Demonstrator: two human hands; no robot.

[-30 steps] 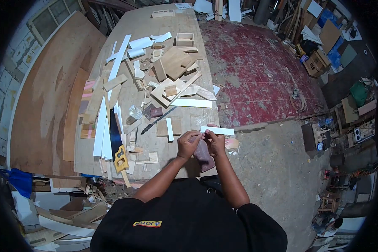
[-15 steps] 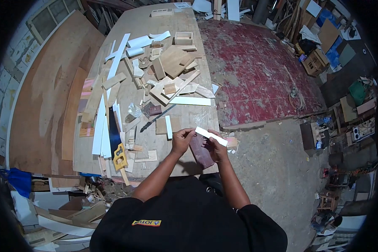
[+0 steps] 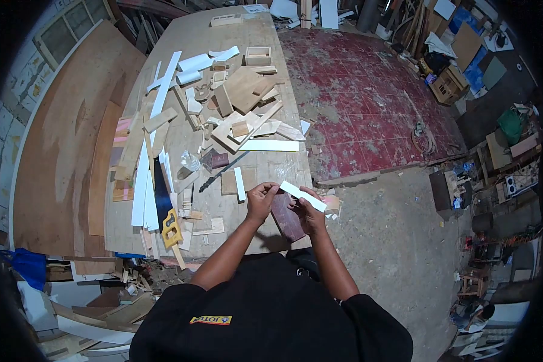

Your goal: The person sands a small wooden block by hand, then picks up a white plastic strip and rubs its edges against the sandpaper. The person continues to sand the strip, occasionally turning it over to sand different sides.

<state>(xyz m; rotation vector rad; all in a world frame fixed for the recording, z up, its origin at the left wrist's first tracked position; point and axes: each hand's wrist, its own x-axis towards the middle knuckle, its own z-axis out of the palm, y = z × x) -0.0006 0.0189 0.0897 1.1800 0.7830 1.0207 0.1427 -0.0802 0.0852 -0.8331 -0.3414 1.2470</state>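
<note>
A short white strip (image 3: 303, 196) is held slantwise over the near right edge of the workbench. My right hand (image 3: 311, 217) grips it from below toward its right end, thumb and fingers closed on it. The fingers of my left hand (image 3: 260, 203) pinch together at the strip's left end. Beneath both hands lies a dark red sheet that looks like sandpaper (image 3: 287, 222), partly covered by my right hand. Left of my left hand, another white strip (image 3: 240, 184) rests on a square wooden board (image 3: 228, 183).
Wood offcuts (image 3: 241, 123) and small boxes (image 3: 258, 56) crowd the middle of the workbench (image 3: 193, 30). A yellow-handled handsaw (image 3: 171, 227) lies among long white strips at left. A dark drill-bit-like rod (image 3: 214, 176) lies nearer. A large plywood sheet (image 3: 60, 145) leans left; red tiled floor (image 3: 368, 90) extends right.
My view has shifted slightly, so the bench items sit a little further left. Both hands stay at the white strip with almost no visible movement.
</note>
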